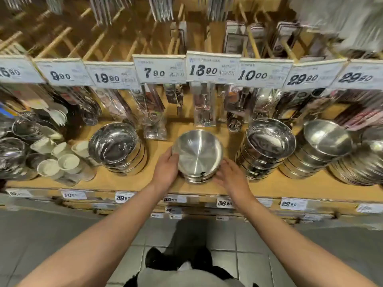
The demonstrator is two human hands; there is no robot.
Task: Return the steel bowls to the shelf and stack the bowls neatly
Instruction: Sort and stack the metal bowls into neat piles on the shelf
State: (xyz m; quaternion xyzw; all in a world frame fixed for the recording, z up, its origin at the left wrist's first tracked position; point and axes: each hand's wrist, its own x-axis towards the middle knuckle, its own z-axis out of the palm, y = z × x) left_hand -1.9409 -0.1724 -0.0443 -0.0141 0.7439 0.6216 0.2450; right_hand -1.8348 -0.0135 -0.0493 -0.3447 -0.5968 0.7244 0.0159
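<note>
A short stack of steel bowls sits near the front edge of the wooden shelf, in the open gap between a taller stack of shiny bowls on the left and another tall stack on the right. The left hand is against the left side of the top bowl, its thumb on the rim and its fingers curved round the wall, so it appears to be holding and steadying the bowl. The right hand lies low at the right of the stack's base with fingers straight and slightly spread; whether they touch the metal or hover just beside it cannot be told. The step in hand seems to be seating the top bowl and squaring the pile. To do it well, both hands should work from opposite sides, nudging the rims until they line up and the top bowl drops level into the one beneath, not tilted. A small dark mark shows at the front rim, perhaps a sticker; it could serve to check alignment. The stack stands close to the shelf's edge, so sliding it back a little, toward the hanging packaged utensils, would likely keep it safer, with care not to knock the neighbouring piles.
</note>
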